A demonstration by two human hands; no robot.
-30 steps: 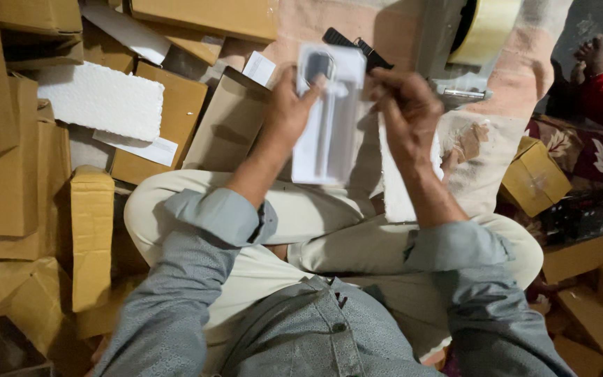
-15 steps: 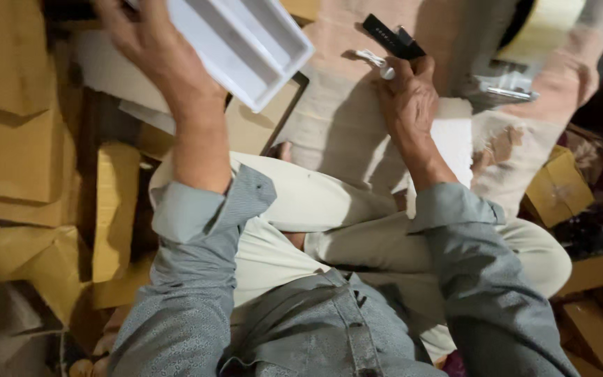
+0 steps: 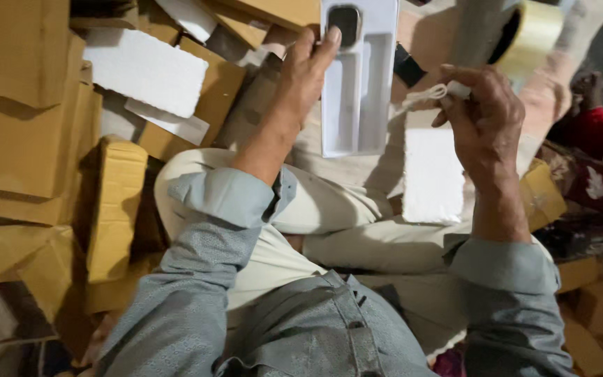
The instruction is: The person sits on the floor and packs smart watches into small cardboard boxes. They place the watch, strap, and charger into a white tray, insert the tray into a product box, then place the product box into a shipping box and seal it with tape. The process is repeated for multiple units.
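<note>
Gripping white tray (image 3: 357, 84) upright, left hand (image 3: 305, 77); right hand (image 3: 483, 115) pinches coiled cable (image 3: 423, 98).

Hands: two, left hand (image 3: 301, 84) and right hand (image 3: 483, 119)
White moulded trays: one, white tray (image 3: 357, 91), held up
Dark devices seated in tray: one, dark device (image 3: 344, 21)
Coiled white cables: one, white cable (image 3: 423, 98), pinched
Tape rolls: one, tape roll (image 3: 532, 35)
White foam slabs: two clearly seen, foam block (image 3: 144, 70) and foam pad (image 3: 433, 174)
Cardboard boxes: many, too jumbled for exact count, cardboard boxes (image 3: 22, 105) heaped at left
Small yellow-brown cartons at right: one, small carton (image 3: 546, 195)
</note>
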